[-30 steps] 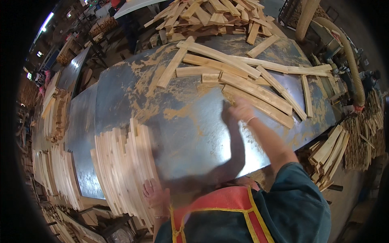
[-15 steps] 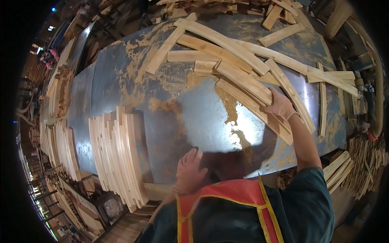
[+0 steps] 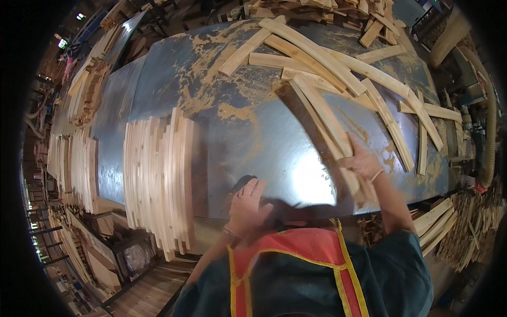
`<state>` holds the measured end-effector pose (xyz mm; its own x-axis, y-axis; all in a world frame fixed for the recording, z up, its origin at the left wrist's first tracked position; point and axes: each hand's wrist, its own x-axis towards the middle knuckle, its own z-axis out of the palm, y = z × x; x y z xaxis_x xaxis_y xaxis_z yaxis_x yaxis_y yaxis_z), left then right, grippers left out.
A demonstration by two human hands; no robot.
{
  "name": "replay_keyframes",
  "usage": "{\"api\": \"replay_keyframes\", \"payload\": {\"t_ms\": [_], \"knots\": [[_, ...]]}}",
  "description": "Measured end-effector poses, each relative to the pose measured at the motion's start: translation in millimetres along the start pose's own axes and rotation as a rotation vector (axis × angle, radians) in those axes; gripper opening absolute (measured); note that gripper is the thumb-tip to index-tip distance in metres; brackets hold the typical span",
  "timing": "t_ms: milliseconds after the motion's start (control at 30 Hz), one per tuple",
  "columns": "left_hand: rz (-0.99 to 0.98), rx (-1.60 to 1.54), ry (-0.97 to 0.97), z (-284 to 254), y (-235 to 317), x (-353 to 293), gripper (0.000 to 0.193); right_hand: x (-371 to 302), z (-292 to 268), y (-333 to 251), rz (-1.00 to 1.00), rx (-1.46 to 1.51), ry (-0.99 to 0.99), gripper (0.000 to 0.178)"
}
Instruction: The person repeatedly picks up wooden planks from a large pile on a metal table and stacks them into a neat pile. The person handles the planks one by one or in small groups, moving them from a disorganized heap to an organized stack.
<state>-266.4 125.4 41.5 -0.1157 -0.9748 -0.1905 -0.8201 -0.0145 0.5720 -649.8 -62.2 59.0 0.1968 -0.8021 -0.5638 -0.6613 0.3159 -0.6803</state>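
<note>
Wooden strips (image 3: pixel 315 103), apparently two, slanting over the counter (image 3: pixel 232 153); right hand (image 3: pixel 364 162), grip clamped toward their near ends; left hand (image 3: pixel 247 207) empty, grip apart; hazard: off-centre one-handed hold, so far ends could swing or slip.

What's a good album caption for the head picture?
Right hand holding wooden boards at a shiny table, left hand open.

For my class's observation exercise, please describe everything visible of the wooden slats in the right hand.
The wooden slats are long, narrow, pale brown and bare-looking, lying lengthwise together; blur hides their number. They slant across the table, far ends leftward, near ends rightward. The right hand grips them toward the near end. Whether they touch the tabletop is unclear.
</note>
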Motion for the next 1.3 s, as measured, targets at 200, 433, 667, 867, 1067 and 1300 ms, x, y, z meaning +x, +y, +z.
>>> {"api": "replay_keyframes", "payload": {"t_ms": [200,433,667,867,1067,1300], "knots": [[-0.312,-1.709,-0.140,14.4,-75.6,12.7,0.069,-24.2,206.2,-86.4,-0.115,0.791,-0.411,0.095],[-0.310,-1.597,0.244,-30.2,-130.0,14.4,0.067,-42.7,259.9,-100.7,-0.047,0.297,-0.259,0.060],[-0.595,0.294,0.298,-72.6,-95.1,-48.1,0.068,-85.4,152.0,29.3,-0.371,-0.651,-0.006,0.045],[-0.599,0.682,0.402,-19.1,-177.0,-78.7,0.066,15.2,22.4,33.5,0.019,-0.674,0.318,0.031],[-0.554,0.742,0.452,-12.6,-183.2,-76.9,0.073,89.4,15.4,4.9,-0.513,-0.655,0.445,0.031],[-0.477,0.680,0.552,-13.0,-187.3,-76.8,0.078,141.4,117.9,-76.7,-0.888,-0.843,0.147,0.021]]}}
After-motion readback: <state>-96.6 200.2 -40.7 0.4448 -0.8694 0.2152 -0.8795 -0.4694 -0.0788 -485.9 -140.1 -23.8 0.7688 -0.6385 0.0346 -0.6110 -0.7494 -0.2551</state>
